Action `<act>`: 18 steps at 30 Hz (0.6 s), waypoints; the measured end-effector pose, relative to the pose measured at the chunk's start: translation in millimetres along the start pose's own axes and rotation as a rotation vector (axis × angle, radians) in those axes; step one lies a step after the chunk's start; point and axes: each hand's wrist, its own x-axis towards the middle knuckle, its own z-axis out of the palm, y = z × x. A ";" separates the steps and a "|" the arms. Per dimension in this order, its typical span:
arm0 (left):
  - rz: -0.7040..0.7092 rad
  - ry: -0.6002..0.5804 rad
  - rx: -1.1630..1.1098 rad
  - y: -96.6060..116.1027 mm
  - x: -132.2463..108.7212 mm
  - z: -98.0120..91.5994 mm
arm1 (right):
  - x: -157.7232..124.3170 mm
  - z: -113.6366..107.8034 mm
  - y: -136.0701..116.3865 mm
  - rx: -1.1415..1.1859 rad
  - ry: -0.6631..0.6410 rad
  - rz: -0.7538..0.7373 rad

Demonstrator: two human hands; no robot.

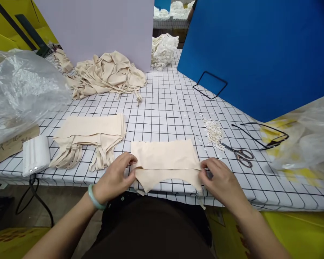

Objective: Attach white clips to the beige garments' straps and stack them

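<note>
A beige camisole [165, 155] lies flat at the table's front edge, its upper part folded over and its curved lower edge towards me. My left hand [116, 178] pinches its left side near the fold, thumb and fingertips on the cloth. On the opposite side, my right hand [221, 180] grips the right edge in the same way. Some cloth hangs over the table edge below the camisole. To the left of it sits a neat stack of folded beige camisoles [93, 126], with their straps gathered at the near side.
A loose heap of beige garments [110, 73] lies further back. Scissors [239, 154], white scraps [214, 131] and eyeglasses [270, 142] are to the right. A white power bank [36, 155] with a cable and clear plastic [29, 81] occupy the left. A blue board [253, 54] stands behind.
</note>
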 end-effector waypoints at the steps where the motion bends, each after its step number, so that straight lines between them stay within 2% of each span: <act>1: -0.040 -0.048 0.019 -1.5 5.5 -7.0 | 2.2 -1.0 2.3 0.018 -0.010 0.053; 3: -0.182 -0.070 0.147 -6.1 22.1 -15.4 | 13.6 0.0 4.6 0.016 0.009 0.171; 5: -0.303 -0.077 0.337 -11.6 43.1 -14.7 | 32.9 5.0 3.5 -0.031 0.042 0.269; 7: -0.320 -0.155 0.447 -16.1 62.1 -7.5 | 54.4 11.4 -0.2 -0.050 0.009 0.332; 9: -0.285 -0.223 0.413 -18.2 72.8 -0.5 | 70.1 15.3 -4.9 0.037 -0.074 0.370; 11: -0.257 -0.183 0.246 -16.0 72.2 -0.1 | 74.3 12.5 -9.1 0.215 -0.105 0.401; 13: -0.209 -0.081 -0.048 -7.1 60.1 -10.0 | 65.4 0.3 -13.1 0.458 -0.055 0.418; 16: -0.094 -0.033 -0.530 19.0 25.5 -43.5 | 34.3 -34.4 -22.0 0.861 0.058 0.398; 18: -0.029 0.018 -0.628 39.2 -4.0 -71.6 | 8.4 -61.2 -30.5 1.037 0.136 0.350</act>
